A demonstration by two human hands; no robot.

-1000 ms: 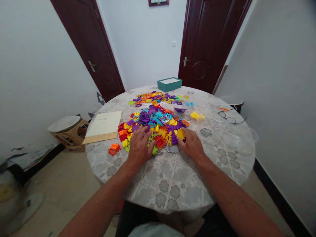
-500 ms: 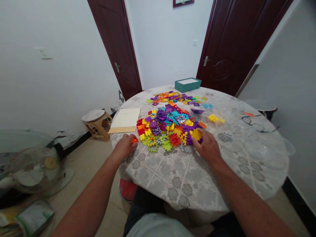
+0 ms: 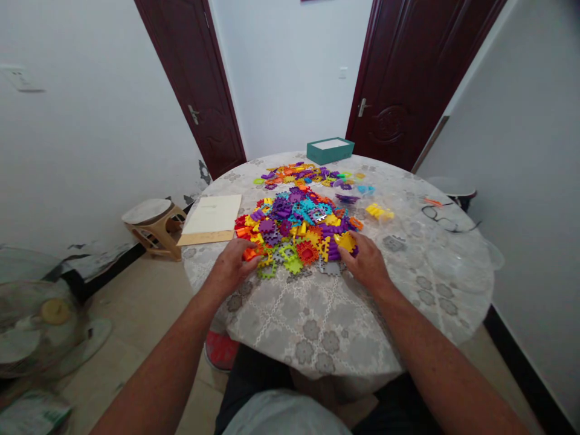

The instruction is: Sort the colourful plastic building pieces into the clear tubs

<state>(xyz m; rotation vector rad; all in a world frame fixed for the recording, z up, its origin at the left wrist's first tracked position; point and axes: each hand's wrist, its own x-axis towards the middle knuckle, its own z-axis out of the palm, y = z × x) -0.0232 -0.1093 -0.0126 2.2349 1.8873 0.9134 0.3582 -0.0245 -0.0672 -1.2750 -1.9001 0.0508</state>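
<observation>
A heap of colourful plastic gear building pieces (image 3: pixel 290 226) lies on the table before me. At its left edge, my left hand (image 3: pixel 232 266) is closed, thumb and fingers around an orange plastic piece (image 3: pixel 251 253). On the opposite side, my right hand (image 3: pixel 369 263) grips a yellow gear (image 3: pixel 346 241) by its edge, just over a row of purple pieces (image 3: pixel 334 250). Lime green gears (image 3: pixel 293 264) and a red-orange square gear (image 3: pixel 307 252) lie at the near side of the heap, between my hands.
A second spread of pieces (image 3: pixel 303 174) lies farther back, before a green box (image 3: pixel 330 151). A cream board or folder (image 3: pixel 212 214) is at left. Yellow pieces (image 3: pixel 379 211), glasses (image 3: pixel 448 220) and clear plastic packaging (image 3: pixel 457 266) occupy the right. A stool (image 3: pixel 154 226) stands beside the table.
My left hand has moved in to the heap's left edge with the orange piece. My right hand stays by the heap holding the yellow gear. The whole view has shifted slightly.
</observation>
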